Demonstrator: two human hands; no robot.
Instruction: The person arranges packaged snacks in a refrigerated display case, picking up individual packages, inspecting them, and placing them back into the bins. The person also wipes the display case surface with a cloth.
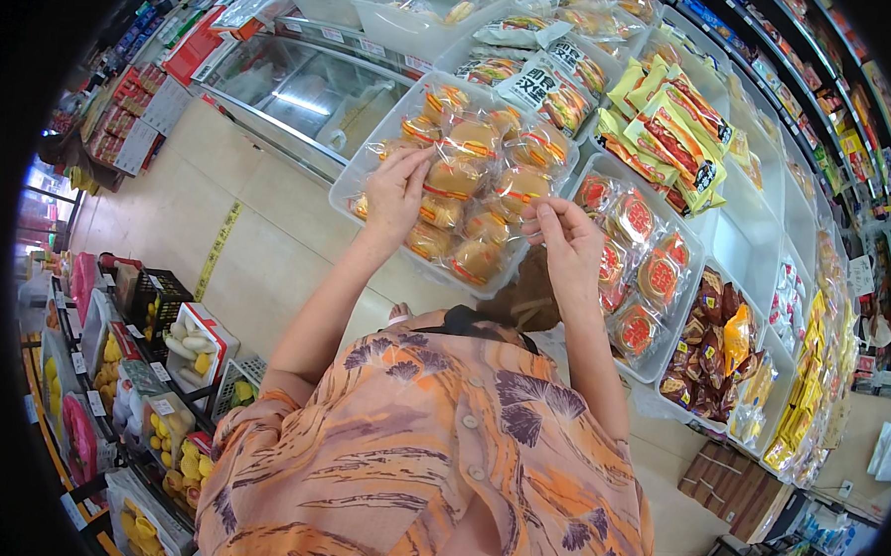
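A translucent plastic bin holds several round buns in clear wrappers with red and yellow print. My left hand reaches over its left side, thumb and fingertips close together at the top edge of a wrapped bun. At the bin's right side, my right hand has bent fingers against the wrapper of another bun. Whether either hand pinches the film is too fine to tell. Just right of my right hand stands a second bin of round wrapped cakes with red printing.
White burger packs and yellow hot-dog packs fill bins behind. Brown and orange packets lie at the right. A glass-topped freezer stands at the upper left. Produce shelves rise at the lower left, beside a tiled floor.
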